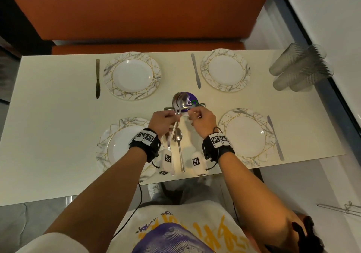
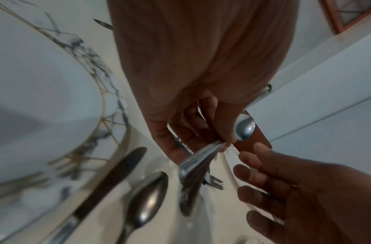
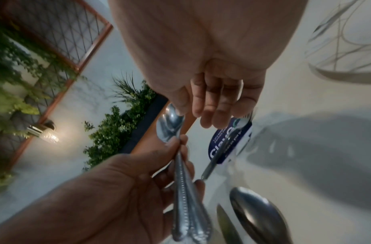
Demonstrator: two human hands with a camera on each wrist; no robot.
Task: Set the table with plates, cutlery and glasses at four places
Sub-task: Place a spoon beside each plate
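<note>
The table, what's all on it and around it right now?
plates: four, white with marbled gold-lined rims, one at each place
knives: four, silver, one beside each plate
spoon: one, silver, lying by the near left plate
forks: silver, centre, count unclear
sticker: one, purple, table centre
glasses: clear, stacked lying at the far right corner
bench: one, orange, beyond the table
table: one, cream
spoons: a silver bunch, held
hands: left hand grips the spoons; right hand pinches at them
</note>
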